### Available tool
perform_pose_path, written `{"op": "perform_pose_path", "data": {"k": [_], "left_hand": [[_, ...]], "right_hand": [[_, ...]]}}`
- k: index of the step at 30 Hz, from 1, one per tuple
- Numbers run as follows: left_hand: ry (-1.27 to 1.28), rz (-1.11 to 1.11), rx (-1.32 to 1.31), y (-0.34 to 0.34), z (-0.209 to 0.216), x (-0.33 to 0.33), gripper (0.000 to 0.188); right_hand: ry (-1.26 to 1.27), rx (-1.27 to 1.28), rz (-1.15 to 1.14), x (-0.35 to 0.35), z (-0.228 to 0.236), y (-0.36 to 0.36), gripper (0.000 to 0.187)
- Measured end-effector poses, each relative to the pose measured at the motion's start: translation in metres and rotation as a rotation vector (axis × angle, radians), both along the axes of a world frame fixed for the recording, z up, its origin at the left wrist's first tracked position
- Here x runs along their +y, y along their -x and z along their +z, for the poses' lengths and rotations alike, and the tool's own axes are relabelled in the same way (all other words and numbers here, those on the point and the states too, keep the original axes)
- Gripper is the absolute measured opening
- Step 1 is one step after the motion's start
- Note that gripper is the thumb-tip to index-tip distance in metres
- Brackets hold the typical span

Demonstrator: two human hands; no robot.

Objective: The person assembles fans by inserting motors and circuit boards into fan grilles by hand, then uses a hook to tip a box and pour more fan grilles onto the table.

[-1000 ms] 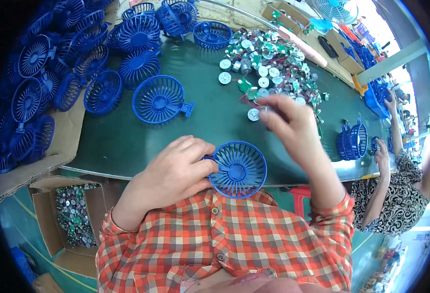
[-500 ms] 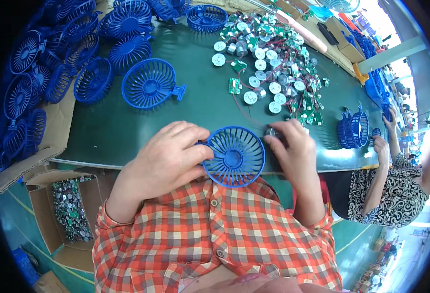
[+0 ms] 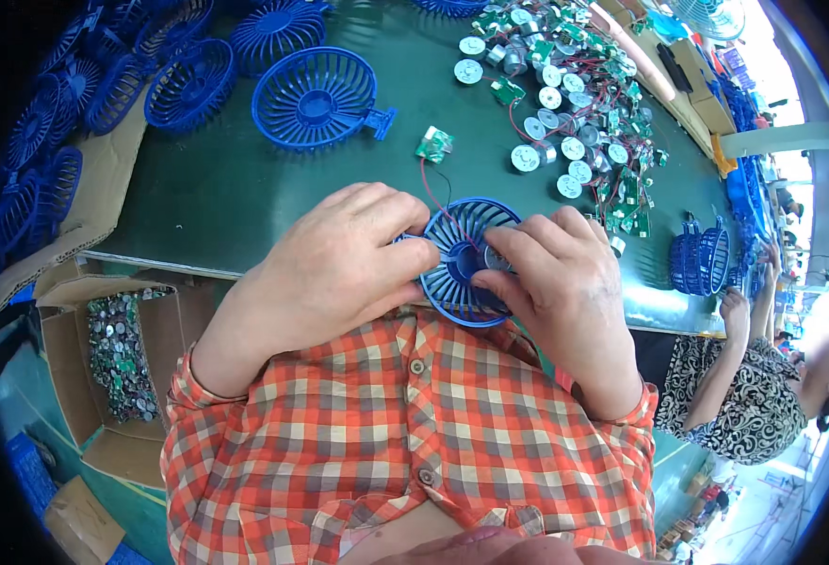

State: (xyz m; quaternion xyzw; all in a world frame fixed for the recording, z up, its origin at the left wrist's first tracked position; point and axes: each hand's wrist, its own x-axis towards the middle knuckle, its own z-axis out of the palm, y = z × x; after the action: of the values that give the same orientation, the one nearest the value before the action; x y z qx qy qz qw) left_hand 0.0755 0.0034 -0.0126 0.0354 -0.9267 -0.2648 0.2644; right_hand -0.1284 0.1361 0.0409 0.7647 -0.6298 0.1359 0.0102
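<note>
Seating the motor [image 3: 494,258] at the hub [image 3: 463,261] of the blue cage [image 3: 452,292] looked like the step in hand. Left hand [image 3: 344,252] gripped the cage at its 9 o'clock side; right hand [image 3: 565,268] pinched the motor from 3 o'clock, fingers hiding whether it touched the hub. Cage was held open side up by the near edge of the desk [image 3: 198,207]; couldn't tell if it rested on anything. My take: motor called for a square entry and even thumb pressure, left grip firm against twist. Red wire [image 3: 425,182] ran out to a green board [image 3: 434,145] at 12 o'clock; slack was best, since a tug could strain the joints. Desk was dark green, a bit glossy: loose cage [image 3: 315,102] at 11, motor-and-board pile [image 3: 575,122] at 1, stacked cages [image 3: 700,261] at 3. Around it: cage heap [image 3: 118,94] at 10, parts carton [image 3: 132,457] at 8, co-worker [image 3: 739,395] in a patterned top at 4.
</note>
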Motion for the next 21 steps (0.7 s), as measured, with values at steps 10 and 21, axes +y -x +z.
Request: {"op": "perform_pose_path", "data": {"k": [10,21], "left_hand": [[0.018,0.022,0.054,0.002,-0.003,0.000,0.027],[-0.025,0.027,-0.006,0.000,0.001,-0.001,0.032]], "right_hand": [[-0.054,-0.012,0.088,-0.013,-0.002,-0.005,0.032],[-0.062,-0.195,0.136,0.000,-0.005,0.003,0.052]]}}
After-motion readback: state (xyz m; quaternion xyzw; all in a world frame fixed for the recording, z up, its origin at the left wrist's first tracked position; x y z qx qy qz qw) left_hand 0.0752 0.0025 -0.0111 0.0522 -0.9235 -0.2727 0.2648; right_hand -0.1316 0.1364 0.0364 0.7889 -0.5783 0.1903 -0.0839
